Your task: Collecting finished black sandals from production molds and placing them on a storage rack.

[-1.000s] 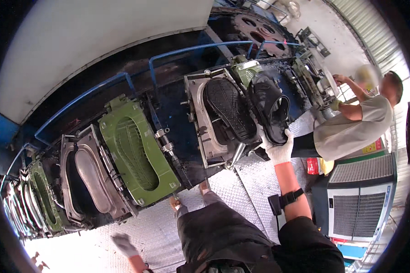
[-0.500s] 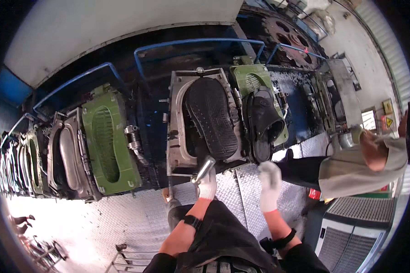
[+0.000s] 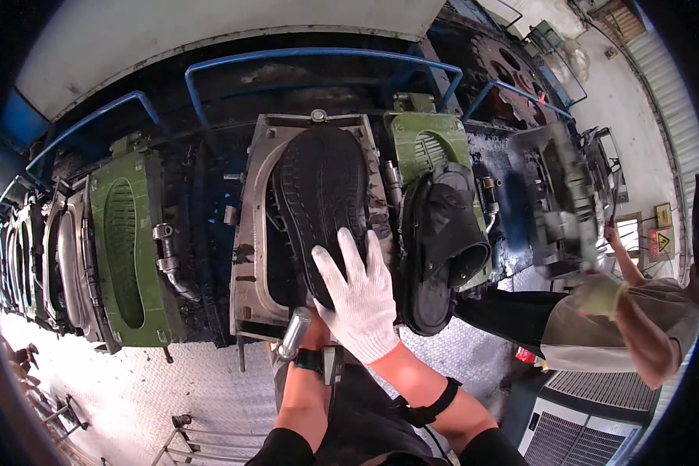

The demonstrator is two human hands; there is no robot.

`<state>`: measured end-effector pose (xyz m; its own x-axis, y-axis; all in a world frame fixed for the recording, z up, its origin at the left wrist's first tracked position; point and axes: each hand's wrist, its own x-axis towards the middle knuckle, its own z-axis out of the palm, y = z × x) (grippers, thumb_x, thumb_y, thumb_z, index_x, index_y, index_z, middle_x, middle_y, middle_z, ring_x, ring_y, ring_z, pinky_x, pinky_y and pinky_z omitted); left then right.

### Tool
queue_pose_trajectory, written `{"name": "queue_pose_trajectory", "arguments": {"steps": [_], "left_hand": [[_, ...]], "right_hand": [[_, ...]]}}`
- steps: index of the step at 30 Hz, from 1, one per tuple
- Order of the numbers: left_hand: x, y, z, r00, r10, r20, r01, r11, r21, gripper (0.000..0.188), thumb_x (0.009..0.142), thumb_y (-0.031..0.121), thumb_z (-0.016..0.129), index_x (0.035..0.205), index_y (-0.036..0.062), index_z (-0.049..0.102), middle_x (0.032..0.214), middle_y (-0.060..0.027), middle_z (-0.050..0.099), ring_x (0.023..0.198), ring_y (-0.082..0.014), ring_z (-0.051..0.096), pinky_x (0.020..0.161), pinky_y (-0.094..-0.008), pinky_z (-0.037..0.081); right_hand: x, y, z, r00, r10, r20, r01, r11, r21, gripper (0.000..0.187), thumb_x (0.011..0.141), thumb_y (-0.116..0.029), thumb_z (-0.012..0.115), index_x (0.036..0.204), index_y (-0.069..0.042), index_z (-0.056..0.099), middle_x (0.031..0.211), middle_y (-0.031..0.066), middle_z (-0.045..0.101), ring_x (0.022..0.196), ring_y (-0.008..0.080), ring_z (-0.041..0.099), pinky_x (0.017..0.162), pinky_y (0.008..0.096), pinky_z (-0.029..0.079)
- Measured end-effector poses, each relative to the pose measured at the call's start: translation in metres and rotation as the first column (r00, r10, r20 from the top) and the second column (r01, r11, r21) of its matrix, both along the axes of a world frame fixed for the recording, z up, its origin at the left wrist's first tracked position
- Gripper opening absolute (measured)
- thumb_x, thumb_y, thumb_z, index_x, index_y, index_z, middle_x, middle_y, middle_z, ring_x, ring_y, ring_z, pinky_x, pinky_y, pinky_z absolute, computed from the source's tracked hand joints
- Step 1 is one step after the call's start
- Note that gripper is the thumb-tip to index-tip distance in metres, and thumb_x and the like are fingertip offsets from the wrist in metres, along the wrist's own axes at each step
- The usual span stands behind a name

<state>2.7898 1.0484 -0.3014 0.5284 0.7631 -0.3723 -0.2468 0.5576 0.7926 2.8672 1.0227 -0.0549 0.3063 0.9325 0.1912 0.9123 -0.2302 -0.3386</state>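
A black shoe sole (image 3: 321,175) lies over the steel mould (image 3: 250,233) in front of me, slightly tilted across its cavity. My right hand (image 3: 357,299), in a white knit glove, is spread over the near end of the sole, fingers apart and seemingly resting on it. Beneath it, my left hand is mostly hidden; only its wrist and forearm (image 3: 303,388) show clearly. A silver cylindrical tool (image 3: 294,334) sticks out at that wrist, apparently held by the left hand. Just right, a black strapped sandal (image 3: 443,241) lies on a green mould half (image 3: 408,128).
More moulds, among them a green one (image 3: 105,268), line the left. Blue guard rails (image 3: 318,54) run behind. A co-worker (image 3: 598,318) stands at right beside a dark mould part (image 3: 555,206). A grey vented machine (image 3: 582,412) stands near right.
My right hand has moved left onto the sole's near end. My left hand has slipped under it, tool still showing. Moulds shifted left in view; the co-worker's arms moved and a mould part there has risen.
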Motion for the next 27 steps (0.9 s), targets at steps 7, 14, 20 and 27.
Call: {"name": "queue_pose_trajectory", "arguments": {"steps": [7, 14, 20, 27], "left_hand": [[-0.01, -0.012, -0.002, 0.999, 0.028, 0.034, -0.025, 0.997, -0.068, 0.052, 0.095, 0.041, 0.043, 0.135, 0.0076, 0.049, 0.127, -0.016, 0.058, 0.116, -0.0323, 0.056, 0.096, -0.0457, 0.045], [-0.031, -0.029, -0.006, 0.997, 0.072, 0.028, -0.07, 0.996, -0.059, 0.058, 0.095, 0.048, 0.041, 0.137, 0.0077, 0.047, 0.129, -0.0144, 0.057, 0.118, -0.0316, 0.055, 0.097, -0.0459, 0.045], [-0.078, -0.095, -0.03, 0.999, 0.037, -0.02, -0.036, 0.999, 0.019, 0.064, 0.095, 0.054, 0.039, 0.139, 0.0078, 0.045, 0.131, -0.013, 0.056, 0.119, -0.0311, 0.054, 0.098, -0.046, 0.045], [-0.104, -0.117, -0.084, 0.994, -0.102, -0.05, 0.11, 0.973, 0.204, 0.071, 0.095, 0.061, 0.037, 0.141, 0.0078, 0.042, 0.134, -0.0115, 0.055, 0.121, -0.0304, 0.054, 0.098, -0.0462, 0.045]], "right_hand": [[0.003, 0.029, 0.01, 1.0, -0.019, 0.01, 0.02, 0.996, -0.087, 0.086, 0.061, -0.027, 0.085, 0.137, -0.024, 0.045, 0.146, 0.0125, 0.035, 0.128, 0.0448, 0.038, 0.089, 0.0506, 0.046], [0.007, 0.038, 0.035, 0.998, 0.061, -0.014, -0.062, 0.998, -0.029, 0.084, 0.062, -0.025, 0.083, 0.137, -0.017, 0.045, 0.144, 0.0146, 0.037, 0.126, 0.0438, 0.04, 0.088, 0.048, 0.048], [0.029, 0.052, 0.063, 0.983, 0.183, 0.013, -0.183, 0.983, -0.012, 0.068, 0.071, -0.032, 0.075, 0.13, -0.01, 0.051, 0.135, 0.0114, 0.049, 0.123, 0.0379, 0.045, 0.084, 0.0457, 0.052], [0.087, 0.057, 0.156, 0.802, 0.055, -0.594, 0.281, 0.844, 0.457, 0.04, 0.076, 0.0, 0.067, 0.116, -0.002, 0.064, 0.097, 0.0077, 0.069, 0.089, 0.0162, 0.067, 0.076, 0.0305, 0.056]]}}
